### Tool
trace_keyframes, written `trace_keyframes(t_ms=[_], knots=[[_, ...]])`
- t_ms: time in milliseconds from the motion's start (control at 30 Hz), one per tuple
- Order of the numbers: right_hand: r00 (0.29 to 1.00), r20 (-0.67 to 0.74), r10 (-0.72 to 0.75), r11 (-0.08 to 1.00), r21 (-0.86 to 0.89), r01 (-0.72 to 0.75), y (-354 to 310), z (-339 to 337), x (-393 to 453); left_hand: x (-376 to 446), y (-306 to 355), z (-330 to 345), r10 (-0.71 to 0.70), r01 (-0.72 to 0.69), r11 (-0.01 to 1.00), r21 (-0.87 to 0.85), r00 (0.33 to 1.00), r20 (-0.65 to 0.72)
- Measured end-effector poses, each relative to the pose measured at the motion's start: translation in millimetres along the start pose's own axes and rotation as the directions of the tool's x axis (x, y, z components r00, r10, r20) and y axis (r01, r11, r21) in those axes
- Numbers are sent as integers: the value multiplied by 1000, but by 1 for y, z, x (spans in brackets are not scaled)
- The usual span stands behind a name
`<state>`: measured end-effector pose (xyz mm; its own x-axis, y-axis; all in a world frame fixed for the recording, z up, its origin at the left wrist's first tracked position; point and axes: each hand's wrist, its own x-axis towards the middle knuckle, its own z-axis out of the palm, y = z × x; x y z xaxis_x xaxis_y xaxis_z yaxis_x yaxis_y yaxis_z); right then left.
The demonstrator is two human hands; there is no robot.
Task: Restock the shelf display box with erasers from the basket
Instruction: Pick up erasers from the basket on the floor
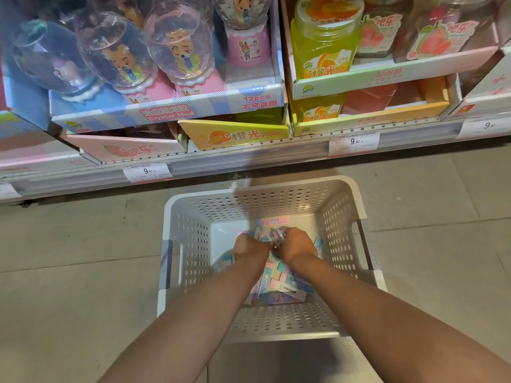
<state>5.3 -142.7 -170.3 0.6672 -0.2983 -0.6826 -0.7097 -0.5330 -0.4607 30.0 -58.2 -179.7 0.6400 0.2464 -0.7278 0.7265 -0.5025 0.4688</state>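
While both arms reach down from the bottom of the view, this is how it stands:

Basket: a white perforated plastic basket (343, 217) sits on the floor just in front of the shelf, holding a loose heap of erasers (287, 283) in pink, blue and lilac wrappers.
Left hand: the left hand (250, 246) is buried in the heap, fingers curled down among the erasers; I cannot tell whether it actually has one.
Right hand: the right hand (296, 244) is closed around a small bunch of erasers at the top of the pile, touching the left hand.
Shelf boxes: a blue-and-white display box (166, 111) holds clear egg-shaped domes with cartoon figures; the box beside it (387, 76) holds a yellow-green jar (326, 40) and fruit-labelled jars.
Writing: "Crystal Mud" and "12pcs" on the blue box; price tags (354, 142) on the shelf rail read 9.90.
Floor: large grey tiles (83, 272), dull and slightly scuffed.
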Motion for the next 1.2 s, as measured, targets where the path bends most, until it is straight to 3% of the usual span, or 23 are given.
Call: trace_keyframes(t_ms=[333, 700, 933, 1200], knots=[[988, -110, 108, 991, 94, -97, 10, -17, 0, 7, 3, 2, 90, -97, 970, 222, 995, 41], [994, -57, 97, 903, 425, -64, -12, -42, -24, -7, 26, -27, 152, -163, 985, 63, 977, 150], [995, -83, 58, 855, 518, -7, -55, -95, -86, -71, 54, -90, 165, -202, 975, 91, 936, 310], [993, -118, 20, 835, 549, 49, -131, -188, -205, -203, 139, -194, 338, -351, 936, -28, 870, 359]])
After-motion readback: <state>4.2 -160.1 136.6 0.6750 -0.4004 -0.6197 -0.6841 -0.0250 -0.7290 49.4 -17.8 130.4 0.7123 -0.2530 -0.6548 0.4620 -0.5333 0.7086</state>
